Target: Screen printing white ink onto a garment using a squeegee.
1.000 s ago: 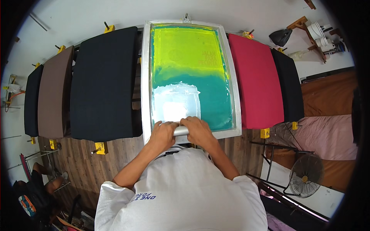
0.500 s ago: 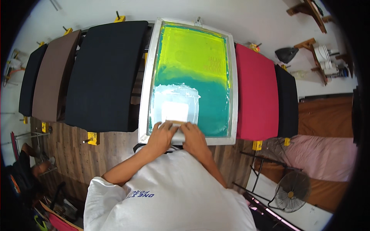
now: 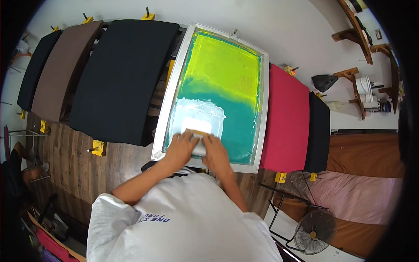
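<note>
A silver-framed printing screen (image 3: 173, 87) lies tilted in front of me. Its mesh is yellow-green at the far half and teal at the near half. White ink (image 3: 198, 109) spreads over the near left of the mesh. Both my hands are closed around a squeegee (image 3: 199, 149) with a pale grey body and a tan edge, set at the near end of the white patch. My left hand (image 3: 178, 150) grips its left side, and my right hand (image 3: 216, 153) its right. The fingertips curl over the far edge; the blade underneath is hidden.
Left of the screen stand black (image 3: 124, 78) and brown (image 3: 67, 70) covered boards on yellow clamps (image 3: 98, 147). To its right are a red board (image 3: 286, 122) and another black board (image 3: 318, 135). A fan (image 3: 314, 233) stands at the lower right; wall shelves (image 3: 349, 37) are beyond.
The view has turned, so the screen now appears slanted. My hands and the squeegee have shifted slightly away from me over the white ink. Both hands keep their grip.
</note>
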A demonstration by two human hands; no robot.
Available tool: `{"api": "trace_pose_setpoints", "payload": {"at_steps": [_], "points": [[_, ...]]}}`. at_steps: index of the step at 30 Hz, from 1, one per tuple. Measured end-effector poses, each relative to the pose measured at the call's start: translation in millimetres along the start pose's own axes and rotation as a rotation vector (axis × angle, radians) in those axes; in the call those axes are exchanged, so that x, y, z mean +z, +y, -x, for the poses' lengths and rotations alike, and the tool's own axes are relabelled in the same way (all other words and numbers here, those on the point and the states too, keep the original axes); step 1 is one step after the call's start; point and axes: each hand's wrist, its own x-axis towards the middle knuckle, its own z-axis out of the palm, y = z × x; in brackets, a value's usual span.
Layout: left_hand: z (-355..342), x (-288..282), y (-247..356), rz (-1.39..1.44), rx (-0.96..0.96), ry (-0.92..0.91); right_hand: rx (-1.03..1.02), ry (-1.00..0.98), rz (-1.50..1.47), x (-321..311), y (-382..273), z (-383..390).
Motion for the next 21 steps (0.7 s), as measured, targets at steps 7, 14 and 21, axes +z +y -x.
{"api": "trace_pose_setpoints", "payload": {"at_steps": [7,14,21], "points": [[2.6,-32.3,18.1,0.108,-0.092,-0.311,-0.009,-0.045,-0.023,-13.8,-10.9,17.2],[-53.7,-16.6,-19.2,0.145,0.005,0.072,-0.083,0.196,0.062,-11.7,12.8,-43.7],[30.9,-17.4,10.9,0.008,0.027,-0.040,-0.065,0.030,-0.034,11.5,-10.4,32.5]]}}
